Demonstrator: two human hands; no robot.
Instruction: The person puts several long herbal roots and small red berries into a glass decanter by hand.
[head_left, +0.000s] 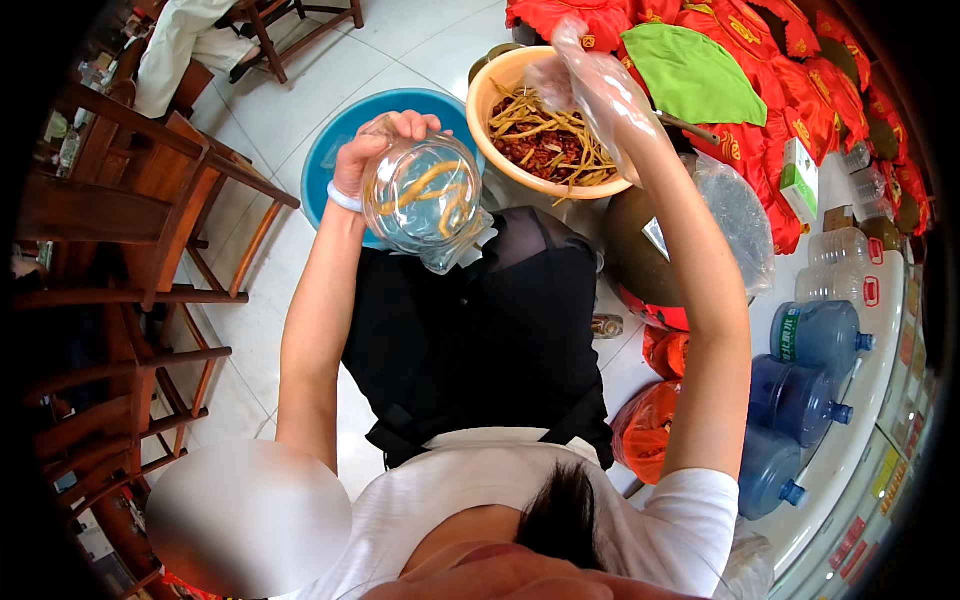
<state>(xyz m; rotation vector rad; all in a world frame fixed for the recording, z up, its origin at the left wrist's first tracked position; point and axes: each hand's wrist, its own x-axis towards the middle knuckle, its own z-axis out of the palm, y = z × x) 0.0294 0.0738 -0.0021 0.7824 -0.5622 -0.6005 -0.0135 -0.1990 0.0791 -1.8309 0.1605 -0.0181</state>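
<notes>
My left hand (390, 139) is closed around a clear jar (421, 196), held tilted over the blue basin's near edge. Several pale yellow roots lie inside the jar, and clear plastic hangs at its lower side. My right hand (581, 79), in a loose clear plastic glove, is at the far right side of a peach-coloured plastic basin (551, 189). That basin holds long thin yellow roots (525, 124) over dark red dried pieces (536, 155). The glove and its glare hide the right fingers, so whether they hold a root cannot be told.
The blue plastic basin (319, 161) stands on the tiled floor. Red cloth-covered jars (750, 45) and a green cloth (686, 71) lie beyond at right. Large blue water bottles (799, 401) stand at right. Wooden chairs (161, 247) line the left; a seated person (176, 52) is at upper left.
</notes>
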